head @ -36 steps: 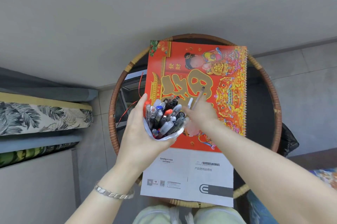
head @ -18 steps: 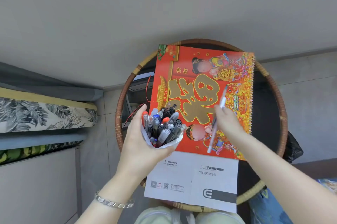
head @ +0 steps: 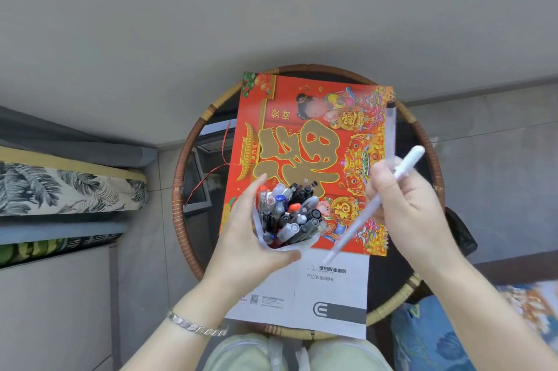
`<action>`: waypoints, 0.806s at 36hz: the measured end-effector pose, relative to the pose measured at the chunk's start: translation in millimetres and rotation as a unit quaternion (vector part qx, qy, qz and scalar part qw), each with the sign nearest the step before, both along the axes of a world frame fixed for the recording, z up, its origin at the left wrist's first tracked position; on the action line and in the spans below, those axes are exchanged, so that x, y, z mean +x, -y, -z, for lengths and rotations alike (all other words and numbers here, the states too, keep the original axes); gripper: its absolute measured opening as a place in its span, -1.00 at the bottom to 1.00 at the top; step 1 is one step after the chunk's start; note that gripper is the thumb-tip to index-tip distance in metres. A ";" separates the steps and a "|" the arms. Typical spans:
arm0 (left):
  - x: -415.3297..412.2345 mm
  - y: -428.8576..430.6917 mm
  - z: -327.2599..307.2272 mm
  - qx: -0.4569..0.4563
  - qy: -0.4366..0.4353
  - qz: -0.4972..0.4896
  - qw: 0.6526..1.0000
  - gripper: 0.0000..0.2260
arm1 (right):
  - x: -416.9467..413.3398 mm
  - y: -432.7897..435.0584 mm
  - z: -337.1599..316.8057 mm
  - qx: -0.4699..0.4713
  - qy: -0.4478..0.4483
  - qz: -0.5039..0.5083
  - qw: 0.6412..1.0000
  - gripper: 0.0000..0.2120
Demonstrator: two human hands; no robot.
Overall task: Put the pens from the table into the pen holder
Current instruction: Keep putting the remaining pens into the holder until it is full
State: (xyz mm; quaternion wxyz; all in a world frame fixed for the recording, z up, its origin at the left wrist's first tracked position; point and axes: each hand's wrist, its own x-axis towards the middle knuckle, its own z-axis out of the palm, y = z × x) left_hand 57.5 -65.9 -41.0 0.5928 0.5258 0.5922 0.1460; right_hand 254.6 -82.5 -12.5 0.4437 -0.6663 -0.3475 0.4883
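Note:
My left hand [head: 246, 245] grips a white pen holder [head: 283, 245] packed with several pens, their caps pointing up, above the near left part of the round table. My right hand [head: 406, 207] holds a white pen [head: 376, 203] slanted, its capped end up right and its tip down left, just right of the holder and apart from it. Another translucent pen [head: 391, 129] lies along the right edge of the red calendar.
A round rattan-rimmed table [head: 181, 213] carries a red and gold calendar [head: 302, 141] and a white leaflet [head: 332, 295] nearer me. A leaf-patterned cushion [head: 66, 186] lies left, a black object [head: 462, 234] and blue fabric [head: 428, 337] right. A grey wall rises behind.
My right hand has moved from the holder's rim out to the right, carrying the white pen and turning it more slanted. The holder stays in my left hand.

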 end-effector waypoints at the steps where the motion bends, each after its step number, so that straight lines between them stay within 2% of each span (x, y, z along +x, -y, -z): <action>1: 1.5 0.6 0.0 0.005 -0.002 0.003 1.000 -0.07 | 0.9 2.0 -3.6 0.018 0.003 0.009 1.000 -0.61; 3: 3.3 1.5 0.0 0.011 -0.001 0.004 1.000 -0.06 | 2.1 5.7 -13.3 0.062 0.031 0.019 0.997 -0.57; 6: 4.8 2.0 -0.4 0.019 -0.013 0.014 1.000 -0.08 | 2.3 10.0 -28.5 0.119 0.136 0.017 0.983 -0.63; 10: 4.7 3.1 -1.4 0.042 -0.030 0.039 0.998 -0.08 | -1.0 11.2 -34.8 0.139 0.241 0.005 0.960 -0.66; 15: 6.7 7.4 -6.1 0.075 -0.043 0.067 0.994 -0.08 | -12.1 10.8 -23.0 0.129 0.236 -0.015 0.963 -0.71; 19: 5.7 11.0 -8.5 0.092 -0.055 0.079 0.991 -0.07 | -13.4 7.7 -19.2 0.133 0.193 -0.014 0.972 -0.67; 23: 4.1 11.5 -8.4 0.070 -0.032 0.046 0.996 -0.08 | -19.6 11.0 -16.7 0.128 0.206 -0.055 0.968 -0.67; 27: 6.9 9.7 -9.4 0.080 -0.025 0.089 0.992 -0.11 | -32.7 17.5 -3.7 0.052 0.243 -0.127 0.960 -0.68; 29: 8.6 8.4 -9.4 0.078 -0.022 0.103 0.991 -0.10 | -33.9 18.5 -1.0 0.043 0.253 -0.138 0.957 -0.69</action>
